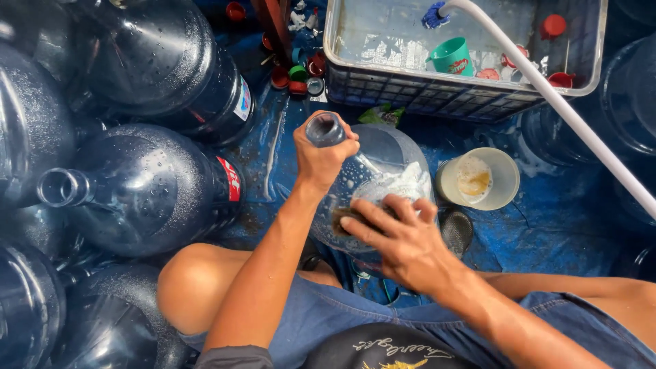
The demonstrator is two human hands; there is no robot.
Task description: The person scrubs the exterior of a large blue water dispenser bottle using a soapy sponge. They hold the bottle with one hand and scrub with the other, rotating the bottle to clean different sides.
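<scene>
Head view: soapy jug (383,171) scrubbed between the knees, amid jugs on a wet blue floor (547,232).
Left hand (321,154) clenches the neck; right hand (403,236), fingers spread, presses a sponge (342,219) to its side. Suds could let the jug slip and roll into the cup (478,179). Behind: crate (465,96), white pipe (567,109).

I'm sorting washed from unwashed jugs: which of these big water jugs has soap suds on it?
The jug in the middle, gripped at the neck by the left hand and scrubbed by the right hand. White foam covers it; the jugs stacked at left show only droplets.
</scene>
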